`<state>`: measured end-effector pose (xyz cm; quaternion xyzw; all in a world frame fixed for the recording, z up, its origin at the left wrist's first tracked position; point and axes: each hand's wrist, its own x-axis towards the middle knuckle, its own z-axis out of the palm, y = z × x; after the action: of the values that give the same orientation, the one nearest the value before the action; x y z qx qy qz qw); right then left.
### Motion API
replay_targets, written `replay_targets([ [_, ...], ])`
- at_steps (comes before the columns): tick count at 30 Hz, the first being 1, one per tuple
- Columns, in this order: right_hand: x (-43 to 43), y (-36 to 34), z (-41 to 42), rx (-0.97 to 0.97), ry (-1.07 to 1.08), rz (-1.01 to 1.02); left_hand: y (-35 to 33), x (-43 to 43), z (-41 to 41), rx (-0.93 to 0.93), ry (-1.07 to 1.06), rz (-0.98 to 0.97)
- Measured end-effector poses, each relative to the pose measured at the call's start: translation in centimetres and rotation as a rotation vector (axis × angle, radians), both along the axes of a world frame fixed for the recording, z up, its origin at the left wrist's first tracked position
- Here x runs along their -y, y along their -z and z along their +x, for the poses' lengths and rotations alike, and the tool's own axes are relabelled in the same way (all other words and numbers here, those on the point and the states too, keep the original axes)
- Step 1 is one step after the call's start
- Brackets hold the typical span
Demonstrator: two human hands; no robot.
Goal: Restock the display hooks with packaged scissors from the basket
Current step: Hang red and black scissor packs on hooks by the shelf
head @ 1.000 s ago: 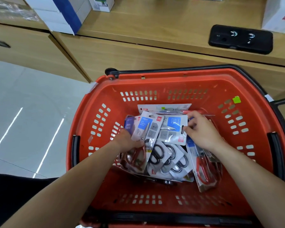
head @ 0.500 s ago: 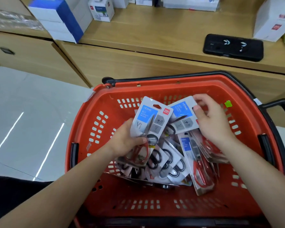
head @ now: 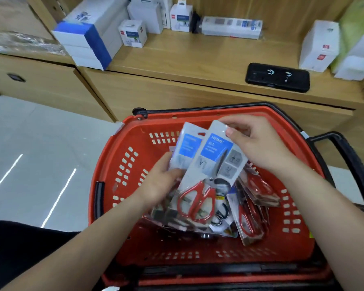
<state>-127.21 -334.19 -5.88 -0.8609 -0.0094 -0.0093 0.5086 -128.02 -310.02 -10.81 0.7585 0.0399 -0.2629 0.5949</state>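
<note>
A red plastic basket [head: 122,164] with black handles stands in front of me and holds several packaged scissors [head: 250,219], red-handled and black-handled. My left hand [head: 160,183] grips a bundle of scissor packs [head: 185,148] lifted above the pile. My right hand [head: 254,141] pinches the top of a front pack of red-handled scissors [head: 208,177], which lies against the left hand's bundle. No display hooks are in view.
A wooden shelf [head: 198,57] runs behind the basket with white and blue boxes [head: 88,36], small white cartons [head: 132,32] and a black phone [head: 277,77]. Grey tiled floor [head: 29,154] lies to the left.
Both hands have risen out of the basket with the packs. The right hand's pack now lies over the left hand's bundle. The view has tilted up, showing more shelf.
</note>
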Motion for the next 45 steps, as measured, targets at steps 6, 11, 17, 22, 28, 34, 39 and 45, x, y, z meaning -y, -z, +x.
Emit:
replay_targets([
  [6, -2.6, 1.6, 0.1, -0.023, 0.004, -0.134, 0.8, 1.3, -2.0, -0.070, 0.230, -0.134],
  [11, -2.3, 3.7, 0.5, -0.111, 0.085, -0.061, 1.9, 0.0, -0.7, 0.009, 0.174, 0.128],
  [17, -0.6, 8.0, 0.1, -0.381, 0.213, -0.062, 2.4, -3.4, 1.6, 0.076, 0.006, 0.204],
  [22, -2.7, 12.9, -2.4, -0.609, -0.074, -0.199, 1.2, -5.6, 2.7, 0.093, -0.051, 0.199],
  [28, -4.8, 13.7, -2.4, -0.649, -0.245, -0.491, 0.4, -7.1, 2.5, 0.081, -0.167, 0.183],
  [34, -7.1, 13.9, -2.3, -0.614, -0.313, -0.733, 0.6, -8.1, 2.0, 0.104, -0.190, 0.235],
  [39, -8.1, 13.2, -2.1, -0.593, -0.190, -0.567, 0.6, -7.8, 1.5, 0.108, -0.209, 0.241],
  [45, -8.0, 12.5, -2.4, -0.733, -0.179, -0.194, 0.7, -7.1, 1.3, 0.122, -0.186, 0.270],
])
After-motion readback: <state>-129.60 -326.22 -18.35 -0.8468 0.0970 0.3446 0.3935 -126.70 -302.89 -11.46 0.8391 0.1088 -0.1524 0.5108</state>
